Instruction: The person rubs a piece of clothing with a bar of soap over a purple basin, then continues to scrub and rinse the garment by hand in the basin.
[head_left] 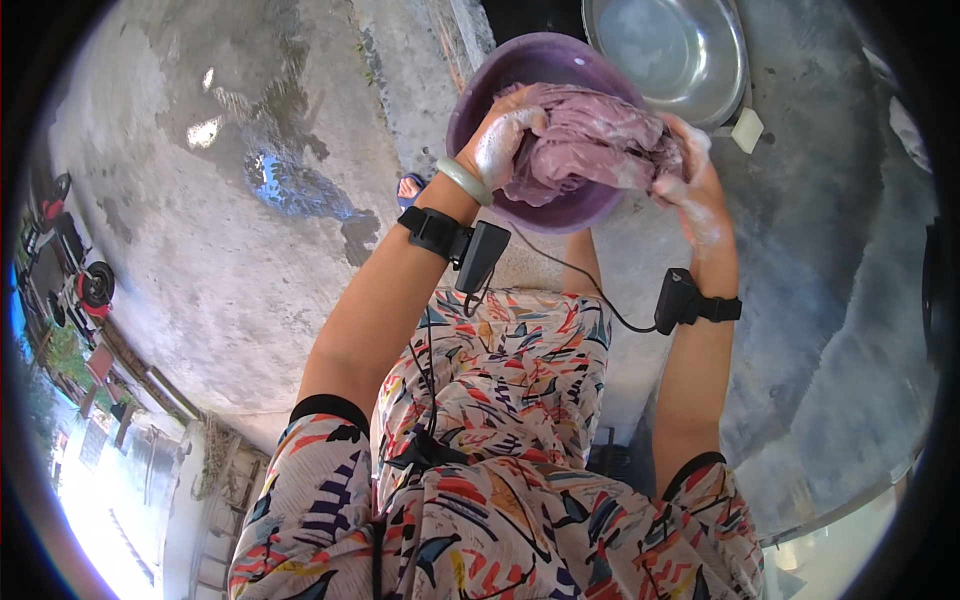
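Note:
A bunched-up, wet mauve cloth (590,145) is stretched between my two hands over a purple plastic basin (490,75). My left hand (498,142), with white suds on it and a pale bangle at the wrist, grips the cloth's left end. At the other end my right hand (695,190), also soapy, has its fingers and thumb closed round the fabric. The cloth hides much of the basin's inside, so I cannot tell how much water it holds. Dark devices are strapped to both my wrists.
Beyond the purple basin stands a shiny metal basin (730,70). A pale block, perhaps soap (747,131), lies beside it. A thin black cable (570,268) hangs between my wrists. Wet patches mark the concrete floor (240,300); a red and black wheeled vehicle (92,287) stands far left.

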